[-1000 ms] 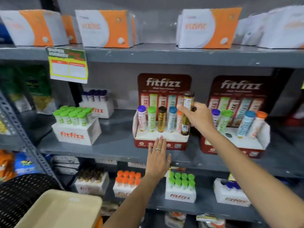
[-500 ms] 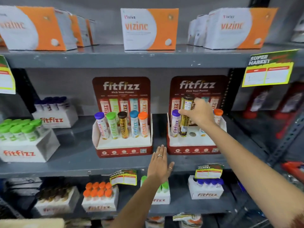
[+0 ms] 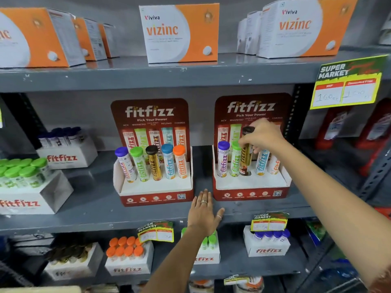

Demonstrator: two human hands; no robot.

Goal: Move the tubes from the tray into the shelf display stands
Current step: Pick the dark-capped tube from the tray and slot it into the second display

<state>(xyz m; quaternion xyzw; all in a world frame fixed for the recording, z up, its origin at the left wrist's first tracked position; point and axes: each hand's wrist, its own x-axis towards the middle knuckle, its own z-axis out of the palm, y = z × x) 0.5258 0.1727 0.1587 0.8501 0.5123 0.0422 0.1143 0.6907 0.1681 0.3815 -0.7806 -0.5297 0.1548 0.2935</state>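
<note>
Two red fitfizz display stands sit on the middle shelf. The left stand point(image 3: 155, 198) holds several upright tubes with purple, green, black, blue and orange caps. My right hand point(image 3: 263, 137) grips a gold tube with a black cap point(image 3: 245, 160) by its top, its lower end in the middle hole of the right stand point(image 3: 251, 192), between a green-capped tube point(image 3: 235, 163) and a blue-labelled tube point(image 3: 262, 162). My left hand point(image 3: 203, 214) lies flat with fingers spread on the shelf edge point(image 3: 95, 216) between the stands. A sliver of the beige tray point(image 3: 40, 289) shows at bottom left.
White fitfizz boxes of green-capped point(image 3: 25, 187) and dark-capped tubes point(image 3: 65, 151) stand at the left. Orange-and-white vizinc cartons point(image 3: 179, 32) line the top shelf. More tube boxes fill the lower shelf point(image 3: 129, 259). A yellow price tag point(image 3: 347, 83) hangs at upper right.
My right hand carried the gold tube from the left stand over to the right stand and lowered it into the middle hole. The view shifted right. My left hand stayed on the shelf edge.
</note>
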